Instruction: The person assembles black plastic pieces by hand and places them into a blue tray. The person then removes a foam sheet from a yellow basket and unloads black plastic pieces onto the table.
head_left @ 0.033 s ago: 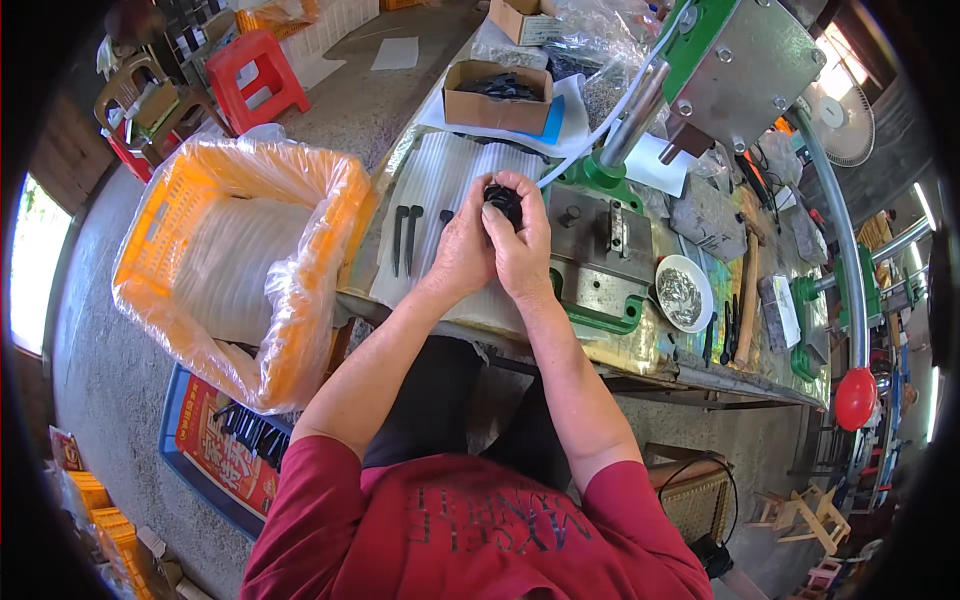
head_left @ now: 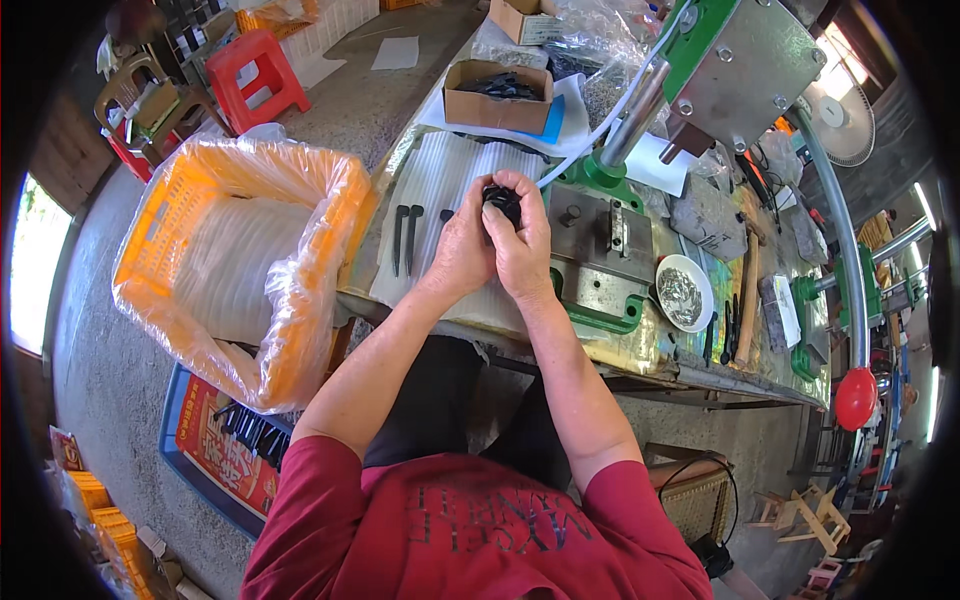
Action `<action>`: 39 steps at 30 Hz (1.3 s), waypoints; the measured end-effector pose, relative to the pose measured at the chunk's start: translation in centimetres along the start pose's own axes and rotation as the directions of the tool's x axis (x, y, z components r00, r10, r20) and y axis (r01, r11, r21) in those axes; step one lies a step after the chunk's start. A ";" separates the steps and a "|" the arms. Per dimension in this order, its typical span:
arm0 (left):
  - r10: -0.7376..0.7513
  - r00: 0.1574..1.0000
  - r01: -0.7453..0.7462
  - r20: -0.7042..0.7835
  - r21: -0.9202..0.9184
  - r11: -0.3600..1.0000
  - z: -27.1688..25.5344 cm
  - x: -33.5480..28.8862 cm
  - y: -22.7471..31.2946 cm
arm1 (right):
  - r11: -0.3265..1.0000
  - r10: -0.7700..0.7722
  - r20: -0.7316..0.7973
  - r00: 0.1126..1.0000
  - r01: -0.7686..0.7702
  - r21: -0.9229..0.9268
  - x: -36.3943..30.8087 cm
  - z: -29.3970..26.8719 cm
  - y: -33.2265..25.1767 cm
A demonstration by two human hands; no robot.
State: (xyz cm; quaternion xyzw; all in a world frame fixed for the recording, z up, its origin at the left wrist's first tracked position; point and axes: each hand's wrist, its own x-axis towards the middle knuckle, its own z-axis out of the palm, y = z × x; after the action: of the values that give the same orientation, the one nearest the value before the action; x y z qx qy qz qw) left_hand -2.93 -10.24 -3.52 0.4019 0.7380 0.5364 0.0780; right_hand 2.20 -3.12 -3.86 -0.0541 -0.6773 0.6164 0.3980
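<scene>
Over the worktable my left hand (head_left: 463,250) and my right hand (head_left: 523,250) are closed together around a small cluster of glossy black pieces (head_left: 505,203). Its exact kind is hidden by my fingers and thumbs. Beneath my wrists lies a ribbed white foam sheet (head_left: 430,170). Slim black strips with wider heads (head_left: 398,240) rest on it, left of my hands, and another is partly covered by my left hand. Just right of my right hand sits the steel die plate (head_left: 590,235) of a green press (head_left: 603,172). A cardboard box (head_left: 495,112) of black pieces stands beyond my hands.
A white bowl (head_left: 706,305) of small metal parts sits right of the press. Farther right are a wooden-handled hammer (head_left: 748,300) and a lever with a red knob (head_left: 855,399). To the left stands a plastic-lined orange crate (head_left: 345,185), above a blue tray (head_left: 180,425).
</scene>
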 end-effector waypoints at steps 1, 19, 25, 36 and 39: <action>-0.001 1.000 0.001 0.000 0.000 1.000 0.0 -0.1 0.0 | 1.000 -0.019 0.014 1.000 0.020 -0.010 0.0 0.0 -0.1; -0.097 0.988 0.071 -0.119 -0.200 0.977 -1.2 0.9 -0.7 | 0.996 -0.086 0.166 0.982 0.089 -0.009 0.2 -0.7 -2.1; -0.216 0.963 -0.029 -0.160 -0.862 0.507 -2.7 2.4 -1.3 | 0.997 -0.036 0.085 0.996 0.030 0.072 -1.9 -1.3 -4.0; -0.372 0.926 0.024 -0.065 -0.973 0.230 -6.8 -1.2 0.1 | 0.875 -0.006 0.305 0.952 0.153 -0.459 -7.0 -1.9 -3.4; -0.422 0.899 -0.012 -0.117 -0.969 0.245 -8.4 -3.8 1.5 | 0.775 -0.140 0.419 0.897 0.362 -0.517 -7.3 -2.0 -2.2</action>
State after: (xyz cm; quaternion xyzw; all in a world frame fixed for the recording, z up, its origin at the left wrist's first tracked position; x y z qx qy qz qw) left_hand -4.22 -18.80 0.03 0.0666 0.3128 0.9168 0.2392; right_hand 9.32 -6.17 -5.52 0.0320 -0.8948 0.3179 0.3119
